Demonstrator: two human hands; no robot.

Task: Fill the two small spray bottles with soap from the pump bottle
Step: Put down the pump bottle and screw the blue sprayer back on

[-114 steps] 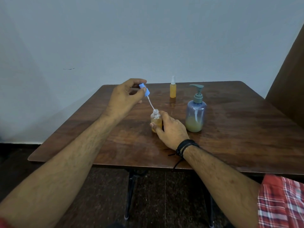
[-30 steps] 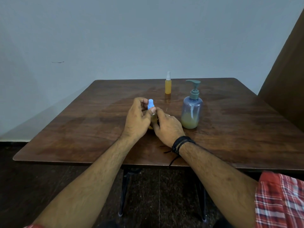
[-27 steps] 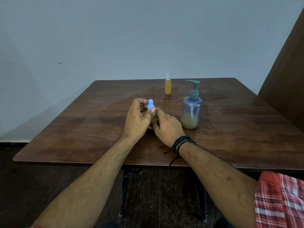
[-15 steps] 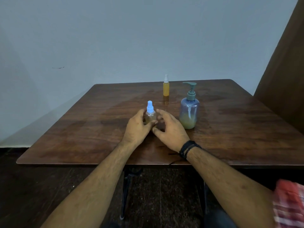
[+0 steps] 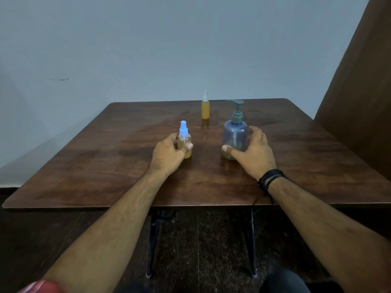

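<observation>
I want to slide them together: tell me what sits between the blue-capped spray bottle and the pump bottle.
In the head view, only bare table lies between the blue-capped spray bottle and the pump bottle. The yellow spray bottle stands farther back, outside that stretch.

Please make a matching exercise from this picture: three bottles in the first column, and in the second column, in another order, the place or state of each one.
Column 1
1. blue-capped spray bottle
2. white-capped spray bottle
3. pump bottle

Column 2
A. stands alone at the far side of the table, no hand on it
B. held by the right hand
C. held by the left hand

Pairs: 1-C, 2-A, 3-B
</observation>
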